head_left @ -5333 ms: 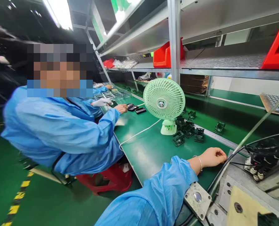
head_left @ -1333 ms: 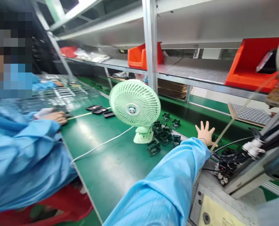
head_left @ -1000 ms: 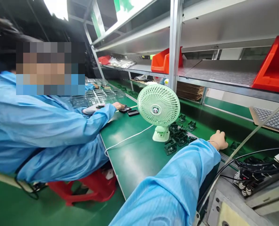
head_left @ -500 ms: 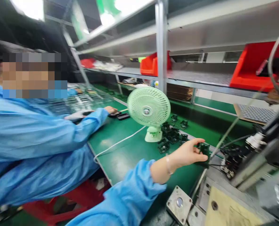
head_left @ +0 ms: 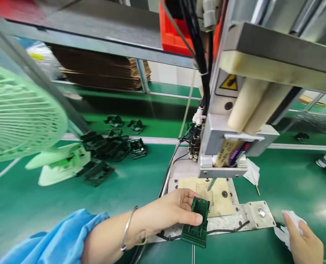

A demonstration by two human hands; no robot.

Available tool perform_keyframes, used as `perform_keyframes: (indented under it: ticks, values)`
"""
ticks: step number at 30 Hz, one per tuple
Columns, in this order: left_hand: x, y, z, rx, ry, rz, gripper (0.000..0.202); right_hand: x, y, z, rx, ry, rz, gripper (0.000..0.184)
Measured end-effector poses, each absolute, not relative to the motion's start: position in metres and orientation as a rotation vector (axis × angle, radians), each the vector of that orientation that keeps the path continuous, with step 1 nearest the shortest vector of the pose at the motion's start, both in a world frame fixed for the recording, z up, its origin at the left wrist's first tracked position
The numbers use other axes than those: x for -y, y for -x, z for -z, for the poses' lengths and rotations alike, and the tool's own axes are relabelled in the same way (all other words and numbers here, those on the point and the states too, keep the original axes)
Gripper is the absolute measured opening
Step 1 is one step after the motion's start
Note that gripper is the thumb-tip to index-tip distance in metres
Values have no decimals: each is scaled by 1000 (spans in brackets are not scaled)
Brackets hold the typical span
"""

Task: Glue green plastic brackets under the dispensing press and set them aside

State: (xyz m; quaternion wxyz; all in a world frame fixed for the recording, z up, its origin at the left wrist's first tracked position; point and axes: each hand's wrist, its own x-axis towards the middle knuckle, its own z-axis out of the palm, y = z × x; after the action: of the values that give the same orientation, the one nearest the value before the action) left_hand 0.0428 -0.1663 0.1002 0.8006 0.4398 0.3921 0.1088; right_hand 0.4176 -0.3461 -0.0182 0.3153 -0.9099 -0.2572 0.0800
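Note:
My left hand (head_left: 167, 212) grips a dark green plastic part (head_left: 197, 222), thumb on its top, holding it at the front edge of the metal base plate (head_left: 245, 218) of a press machine (head_left: 236, 146). My right hand (head_left: 303, 238) sits at the lower right, fingers closed on a white cloth (head_left: 289, 223). The machine's head hangs over a tan pad (head_left: 220, 200) just beyond the part.
A mint green desk fan (head_left: 22, 121) stands at the left, with several dark plastic parts (head_left: 108, 146) heaped behind it on the green belt (head_left: 124, 190). Black cables (head_left: 198, 47) drop along the machine. A red bin (head_left: 174, 36) and stacked cardboard (head_left: 102, 71) are on the shelves.
My view swung right and down from the seated co-worker to the machine. My left hand picked a dark part off the belt and brought it to the machine's base. My right hand came into view.

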Motion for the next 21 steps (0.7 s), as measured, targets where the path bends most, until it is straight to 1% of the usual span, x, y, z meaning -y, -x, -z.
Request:
perform_keyframes:
  ticks: [4, 9, 12, 14, 17, 21]
  values:
    - [155, -63, -89, -846, -1138, -299, 65, 340, -405, 16, 583, 2308, -244, 59]
    - [146, -67, -67, -1006, -1644, -362, 43, 341, -401, 19, 528, 2191, -247, 58]
    - [149, -65, -62, -1063, -1917, -359, 37, 341, -399, 20, 511, 2162, -213, 59]
    - [152, -64, -68, -1075, -2048, -306, 37, 336, -395, 18, 506, 2145, -186, 58]
    - [153, -58, -84, -1090, -2202, -269, 44, 320, -386, 9, 607, 2046, -197, 55]
    - [145, -23, -95, -1180, -2328, -513, 54, 290, -374, -1, 911, 1867, -363, 51]
